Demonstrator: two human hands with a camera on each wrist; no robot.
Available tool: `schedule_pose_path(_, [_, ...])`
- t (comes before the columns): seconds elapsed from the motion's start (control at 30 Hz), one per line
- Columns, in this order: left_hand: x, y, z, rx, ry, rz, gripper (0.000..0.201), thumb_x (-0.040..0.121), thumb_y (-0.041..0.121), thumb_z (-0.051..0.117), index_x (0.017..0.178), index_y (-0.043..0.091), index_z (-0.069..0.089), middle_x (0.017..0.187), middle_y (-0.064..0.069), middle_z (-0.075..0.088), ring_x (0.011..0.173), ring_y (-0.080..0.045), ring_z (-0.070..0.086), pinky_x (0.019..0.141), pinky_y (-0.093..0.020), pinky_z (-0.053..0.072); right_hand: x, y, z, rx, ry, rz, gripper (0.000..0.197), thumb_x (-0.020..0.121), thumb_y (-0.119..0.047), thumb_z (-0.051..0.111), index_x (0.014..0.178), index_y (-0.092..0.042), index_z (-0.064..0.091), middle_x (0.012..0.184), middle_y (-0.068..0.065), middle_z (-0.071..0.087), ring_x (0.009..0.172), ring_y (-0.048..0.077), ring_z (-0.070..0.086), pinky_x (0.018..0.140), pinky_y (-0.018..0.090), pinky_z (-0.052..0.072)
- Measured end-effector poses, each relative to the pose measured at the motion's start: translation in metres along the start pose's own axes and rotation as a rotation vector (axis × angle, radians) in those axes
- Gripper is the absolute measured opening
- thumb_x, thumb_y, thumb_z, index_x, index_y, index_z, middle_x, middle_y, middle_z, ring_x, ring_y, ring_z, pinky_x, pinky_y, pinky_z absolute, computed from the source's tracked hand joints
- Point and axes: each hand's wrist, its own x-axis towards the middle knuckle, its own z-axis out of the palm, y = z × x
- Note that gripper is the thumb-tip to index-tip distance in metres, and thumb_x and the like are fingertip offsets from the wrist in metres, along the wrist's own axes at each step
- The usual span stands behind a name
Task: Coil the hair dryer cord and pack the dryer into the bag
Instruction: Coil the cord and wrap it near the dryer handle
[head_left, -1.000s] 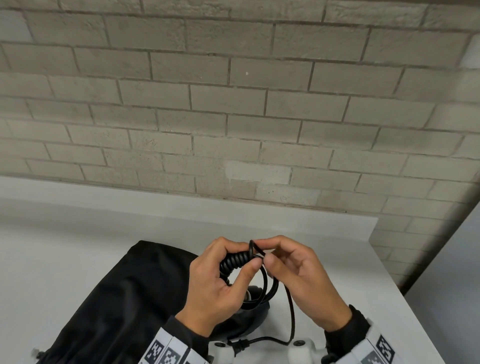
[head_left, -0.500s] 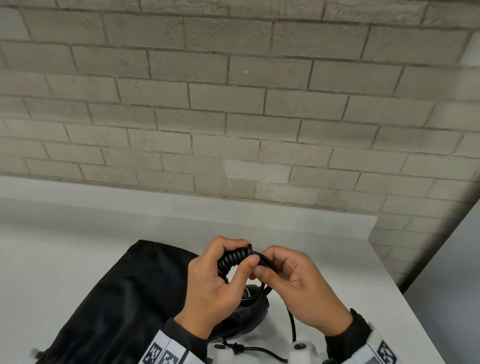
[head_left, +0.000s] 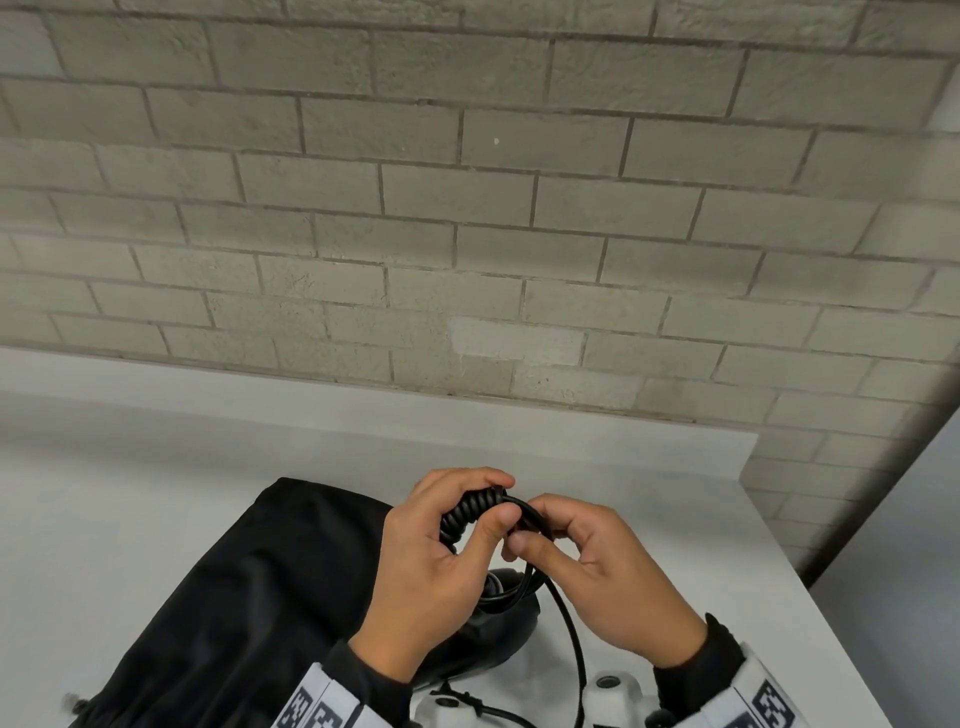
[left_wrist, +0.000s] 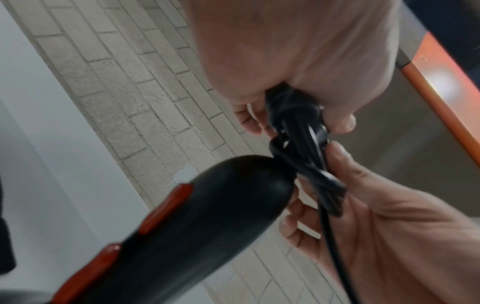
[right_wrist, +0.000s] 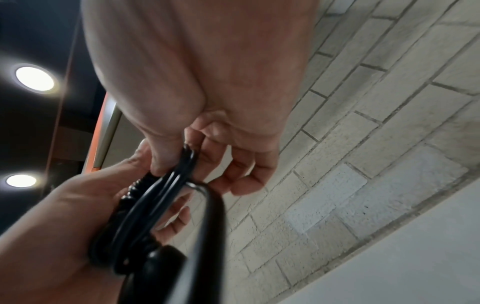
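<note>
My left hand (head_left: 457, 525) grips the black coiled cord bundle (head_left: 470, 512) above the table, thumb pressed on its side. My right hand (head_left: 545, 535) pinches a loop of the cord (head_left: 524, 512) right beside the bundle. A loose strand (head_left: 569, 629) hangs from it toward the front edge. The black hair dryer (left_wrist: 197, 232), with orange buttons on its handle, hangs just under my hands; in the head view its body (head_left: 493, 639) lies partly hidden by my left wrist. The black bag (head_left: 234, 597) lies flat on the table to the left. The cord loops (right_wrist: 155, 201) show between both hands.
The white table (head_left: 156, 493) runs to a grey brick wall (head_left: 467, 234) at the back. Its right edge (head_left: 831, 623) drops off near my right arm. A white device (head_left: 613, 691) sits at the front edge between my sleeves.
Both hands sank slightly and drew closer together. The right hand folded its cord loop down beside the coiled bundle, and the hanging strand shifted right.
</note>
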Motion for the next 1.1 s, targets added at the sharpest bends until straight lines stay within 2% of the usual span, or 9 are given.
schedule_pose_path(0.23, [0.0, 0.011, 0.004, -0.188, 0.038, -0.12, 0.02, 0.075, 0.024, 0.076, 0.094, 0.018, 0.074, 0.084, 0.007, 0.075, 0.077, -0.004, 0.069, 0.07, -0.011, 0.05, -0.013, 0.016, 0.032, -0.198, 0.594, -0.192, 0.021, 0.075, -0.041, 0.073, 0.092, -0.034, 0.062, 0.106, -0.016, 0.055, 0.09, 0.011, 0.057, 0.075, 0.013, 0.041])
schedule_pose_path(0.4, [0.0, 0.009, 0.004, -0.258, 0.067, -0.153, 0.022, 0.071, 0.022, 0.079, 0.091, 0.015, 0.076, 0.081, 0.001, 0.076, 0.072, -0.007, 0.07, 0.067, -0.014, 0.051, -0.015, 0.016, 0.041, -0.434, 0.733, -0.25, 0.009, 0.078, -0.042, 0.073, 0.079, -0.033, 0.074, 0.109, -0.01, 0.06, 0.084, 0.018, 0.053, 0.065, 0.032, 0.044])
schedule_pose_path(0.53, [0.002, 0.008, 0.006, -0.338, 0.152, -0.212, 0.018, 0.066, 0.02, 0.081, 0.083, 0.016, 0.079, 0.08, -0.004, 0.077, 0.073, -0.014, 0.072, 0.066, -0.017, 0.054, -0.019, 0.009, 0.045, -0.506, 0.664, -0.189, 0.019, 0.083, -0.052, 0.063, 0.086, -0.039, 0.076, 0.119, -0.008, 0.063, 0.092, 0.016, 0.052, 0.071, 0.022, 0.042])
schedule_pose_path(0.73, [0.0, 0.009, 0.008, -0.286, 0.151, -0.206, 0.023, 0.064, 0.024, 0.082, 0.085, 0.016, 0.078, 0.082, -0.001, 0.077, 0.075, -0.014, 0.073, 0.068, -0.017, 0.055, -0.024, 0.003, 0.06, -0.613, 0.557, -0.027, 0.033, 0.089, -0.056, 0.048, 0.092, -0.036, 0.073, 0.13, -0.006, 0.059, 0.103, 0.018, 0.052, 0.075, 0.034, 0.051])
schedule_pose_path(0.83, [-0.003, 0.006, 0.008, -0.208, 0.129, -0.175, 0.022, 0.068, 0.027, 0.081, 0.089, 0.023, 0.077, 0.085, 0.003, 0.076, 0.079, -0.011, 0.072, 0.071, -0.017, 0.054, -0.024, -0.006, 0.06, -0.498, 0.487, 0.112, 0.035, 0.088, -0.056, 0.041, 0.084, -0.036, 0.07, 0.132, -0.026, 0.05, 0.115, 0.005, 0.039, 0.087, 0.019, 0.041])
schedule_pose_path(0.9, [-0.005, 0.0, 0.007, -0.113, 0.119, -0.137, 0.022, 0.074, 0.042, 0.081, 0.093, 0.034, 0.075, 0.09, 0.007, 0.075, 0.084, -0.015, 0.071, 0.074, -0.024, 0.055, -0.024, -0.014, 0.054, -0.235, 0.39, 0.244, 0.034, 0.09, -0.052, 0.045, 0.078, -0.033, 0.071, 0.122, -0.036, 0.05, 0.117, -0.006, 0.037, 0.084, 0.009, 0.035])
schedule_pose_path(0.97, [-0.006, -0.005, 0.005, 0.007, 0.106, -0.059, 0.029, 0.077, 0.058, 0.072, 0.101, 0.041, 0.07, 0.093, 0.013, 0.072, 0.087, -0.019, 0.069, 0.076, -0.032, 0.056, -0.024, -0.027, 0.044, 0.043, 0.317, 0.317, 0.033, 0.089, -0.047, 0.054, 0.066, -0.028, 0.068, 0.101, -0.029, 0.062, 0.101, -0.003, 0.052, 0.076, 0.009, 0.037])
schedule_pose_path(1.03, [-0.005, -0.007, 0.004, 0.114, 0.11, 0.032, 0.034, 0.08, 0.065, 0.063, 0.105, 0.042, 0.066, 0.097, 0.019, 0.069, 0.09, -0.016, 0.066, 0.076, -0.033, 0.054, -0.023, -0.037, 0.034, 0.279, 0.261, 0.385, 0.04, 0.08, -0.055, 0.052, 0.06, -0.022, 0.061, 0.077, -0.016, 0.062, 0.076, 0.005, 0.055, 0.072, 0.016, 0.039])
schedule_pose_path(1.1, [-0.005, -0.006, 0.004, 0.202, 0.122, 0.127, 0.033, 0.086, 0.065, 0.057, 0.106, 0.04, 0.065, 0.1, 0.022, 0.067, 0.094, -0.008, 0.062, 0.078, -0.035, 0.052, -0.024, -0.043, 0.027, 0.377, 0.218, 0.429, 0.045, 0.074, -0.062, 0.046, 0.06, -0.021, 0.058, 0.072, -0.009, 0.058, 0.075, 0.008, 0.053, 0.079, 0.023, 0.042])
